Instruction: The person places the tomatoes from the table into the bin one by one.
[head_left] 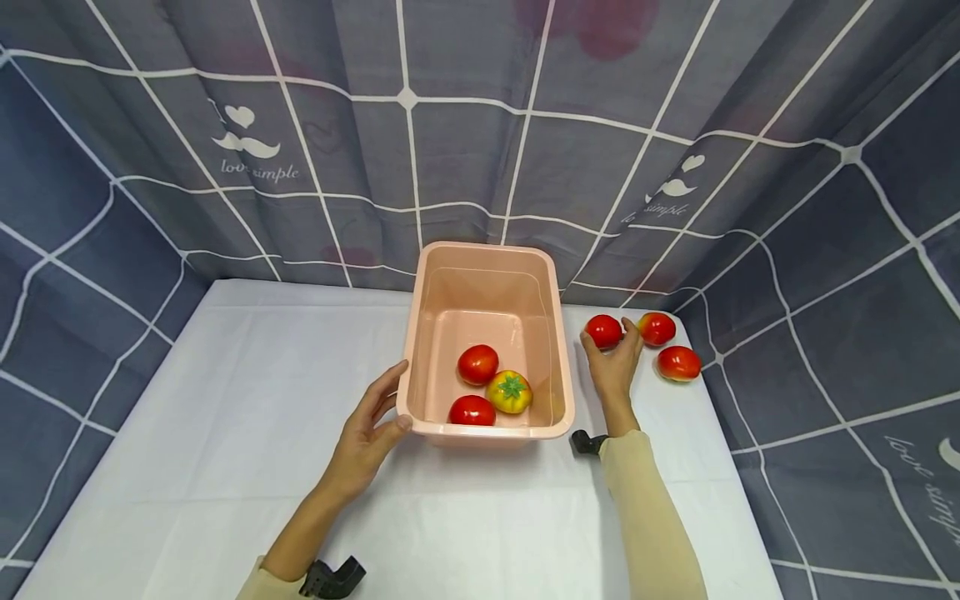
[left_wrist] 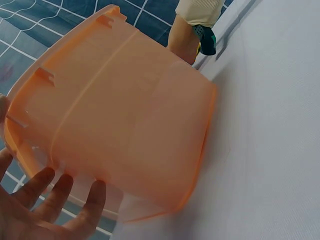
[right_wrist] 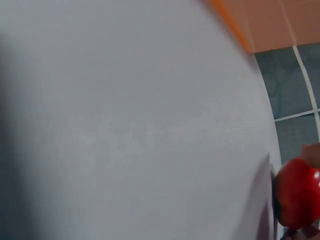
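Observation:
A pink plastic bin (head_left: 486, 250) stands on the white-covered table. Inside lie two red tomatoes (head_left: 477, 365) and a yellow tomato (head_left: 509, 392) with a green top. My left hand (head_left: 365, 442) holds the bin's left rim near the front corner; in the left wrist view, its fingers (left_wrist: 95, 205) lie along the outer wall. Right of the bin, my right hand (head_left: 615, 367) pinches a red tomato (head_left: 603, 331) between thumb and fingers. In the right wrist view, that tomato (right_wrist: 298, 194) shows at the edge, with most of the hand out of frame.
Two more tomatoes, a red and yellow one (head_left: 657, 328) and a red one (head_left: 678, 363), lie just right of my right hand. A grey curtain (head_left: 465, 158) with white lines hangs behind and beside the table (head_left: 225, 400).

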